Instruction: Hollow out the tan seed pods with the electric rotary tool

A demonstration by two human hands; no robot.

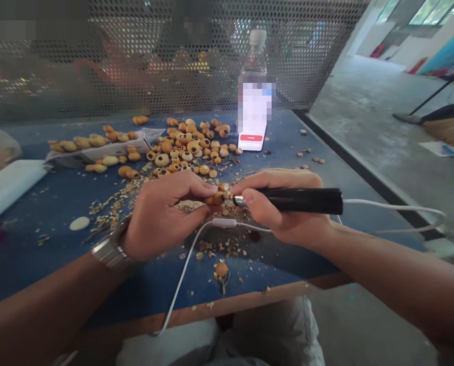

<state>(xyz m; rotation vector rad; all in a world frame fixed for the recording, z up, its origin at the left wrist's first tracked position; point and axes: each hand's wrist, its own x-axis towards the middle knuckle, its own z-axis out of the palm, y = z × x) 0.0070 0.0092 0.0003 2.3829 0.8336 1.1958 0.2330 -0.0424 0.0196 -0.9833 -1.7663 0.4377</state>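
Between the thumb and fingers of my left hand (168,208) is a small tan gourd (215,198), partly hidden by the fingertips. My right hand (295,218) grips a black, corded rotary tool (303,200) with a shiny metal nose. The tool lies level and its tip meets the gourd's right end; whether it has gone inside I cannot tell. A white cord (387,204) leaves the tool's back end. Seed bits and shavings (227,246) lie below the hands.
Behind my hands is a pile of cut gourds (189,145). Uncut gourds lie around a paper box (74,158) on the left. A lit phone (252,142) leans against a clear bottle (255,56). Perforated metal panel (135,76) at the back; blue table's front edge (250,300) near my lap.
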